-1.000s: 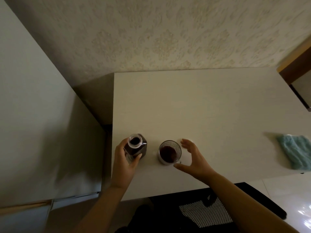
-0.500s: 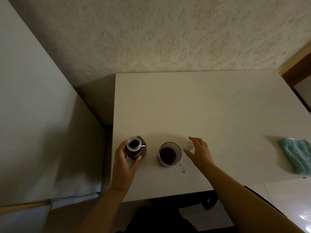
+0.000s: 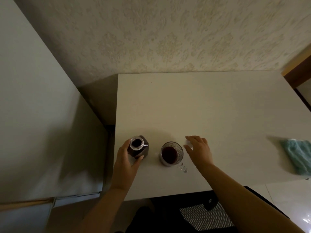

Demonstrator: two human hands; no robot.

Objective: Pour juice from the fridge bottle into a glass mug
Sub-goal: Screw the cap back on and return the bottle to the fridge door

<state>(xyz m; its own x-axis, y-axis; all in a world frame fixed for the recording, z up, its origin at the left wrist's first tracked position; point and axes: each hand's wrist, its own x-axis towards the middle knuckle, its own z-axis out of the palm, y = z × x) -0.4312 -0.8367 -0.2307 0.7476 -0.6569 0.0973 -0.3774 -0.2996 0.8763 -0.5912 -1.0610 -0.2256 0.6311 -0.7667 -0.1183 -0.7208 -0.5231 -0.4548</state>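
The left hand (image 3: 125, 158) wraps the upright, uncapped bottle (image 3: 138, 147), dark juice inside. At its 3 o'clock stands the glass mug (image 3: 171, 153), already holding juice. Right of that, the right hand (image 3: 198, 149), fingers spread, closes over the white cap (image 3: 188, 143) at its 10 o'clock; recapping looks next.

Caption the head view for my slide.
Left hand grips open bottle; right hand reaches cap beside filled mug.

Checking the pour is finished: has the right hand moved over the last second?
Yes. The right hand moved from beside the mug toward the wall, onto the white cap.
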